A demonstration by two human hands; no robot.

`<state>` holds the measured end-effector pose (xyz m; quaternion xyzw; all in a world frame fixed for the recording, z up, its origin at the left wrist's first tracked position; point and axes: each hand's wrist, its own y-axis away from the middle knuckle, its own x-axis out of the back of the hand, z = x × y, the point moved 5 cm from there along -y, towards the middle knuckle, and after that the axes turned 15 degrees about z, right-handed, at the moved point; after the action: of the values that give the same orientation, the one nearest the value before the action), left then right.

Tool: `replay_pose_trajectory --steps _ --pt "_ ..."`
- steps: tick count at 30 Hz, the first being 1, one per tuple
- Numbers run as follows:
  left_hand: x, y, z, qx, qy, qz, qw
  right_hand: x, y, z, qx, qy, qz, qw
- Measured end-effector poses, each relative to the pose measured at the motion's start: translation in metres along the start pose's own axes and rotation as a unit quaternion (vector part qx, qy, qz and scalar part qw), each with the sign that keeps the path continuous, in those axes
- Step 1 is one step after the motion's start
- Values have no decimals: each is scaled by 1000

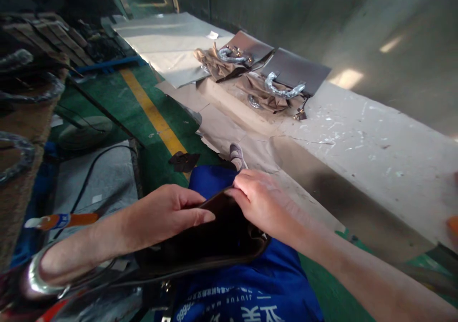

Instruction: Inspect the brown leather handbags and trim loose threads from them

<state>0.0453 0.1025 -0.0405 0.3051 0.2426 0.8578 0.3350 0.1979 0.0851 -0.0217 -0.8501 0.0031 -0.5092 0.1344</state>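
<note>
A dark brown handbag point(211, 245) lies across my lap with its mouth spread wide and its dark inside showing. My left hand point(179, 210) grips the far rim, the thumb over the inner side and the fingers hidden behind the wall. At the far right of that same rim, my right hand point(255, 198) is closed in a pinch on the edge. Small metal fittings point(166, 286) show at the bag's near side. Under the bag is a blue apron point(243, 298) with white lettering.
On the paper-covered table point(375, 140) lie two brown bags point(296, 69) with plastic-wrapped handles. Left are a bench edge point(39, 155) with wrapped handles and, lower, a bottle of orange drink point(67, 221). A yellow line point(153, 112) crosses the green floor. Something orange shows at the right edge.
</note>
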Motion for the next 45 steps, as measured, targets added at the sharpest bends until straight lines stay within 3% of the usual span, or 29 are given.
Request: replay_pose_trajectory --steps 4,7,13,19,22,31,45 --pt "-5 -7 28 -117 -92 8 989 4 8 -8 21 -6 7 1000" --pt "-15 -17 41 -183 -82 14 980 5 15 -3 16 -3 6 1000" --pt "-27 -22 39 -139 22 11 990 6 24 10 29 -44 35 998" --pt "-26 -19 38 -101 94 34 990 25 45 7 55 88 117 988" --pt "-30 -16 34 -76 151 25 985 30 47 9 32 91 90 991" --pt "-28 -14 25 -42 171 20 984 21 31 17 -22 54 35 998" --pt "-18 -25 22 -36 147 9 988 15 19 22 -7 105 18 994"
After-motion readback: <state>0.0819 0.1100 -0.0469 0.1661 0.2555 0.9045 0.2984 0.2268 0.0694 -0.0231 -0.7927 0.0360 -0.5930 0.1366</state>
